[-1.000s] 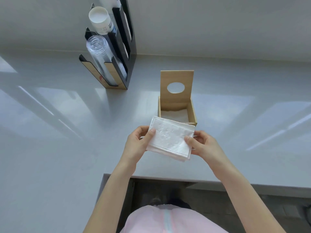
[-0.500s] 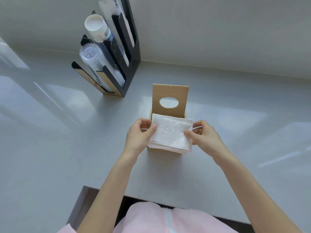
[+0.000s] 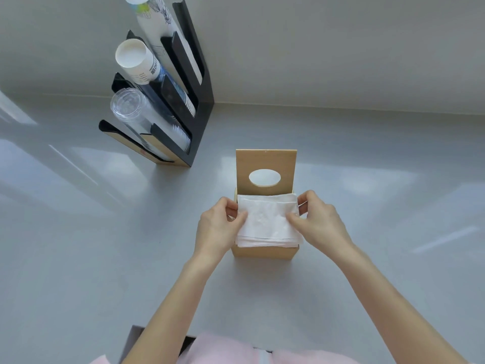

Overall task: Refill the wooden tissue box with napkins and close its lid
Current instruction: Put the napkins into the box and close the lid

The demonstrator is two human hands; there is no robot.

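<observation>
The wooden tissue box [image 3: 263,252] stands on the grey counter in the middle of the view. Its lid [image 3: 266,161], with an oval hole, stands upright at the back. A stack of white napkins [image 3: 267,222] lies flat over the box's open top and hides the inside. My left hand [image 3: 217,227] grips the stack's left edge, thumb on top. My right hand [image 3: 319,223] grips the right edge the same way. The stack's front edge overhangs the box's front wall slightly.
A black cup dispenser [image 3: 181,106] stands at the back left against the wall, holding clear plastic cups [image 3: 131,111] and paper cups [image 3: 137,61]. The grey counter [image 3: 393,206] spreads left and right of the box. Its front edge runs just below my forearms.
Both hands carried the napkin stack forward from in front of the box to directly over its open top and levelled it. The view tilted, so the box sits lower in frame.
</observation>
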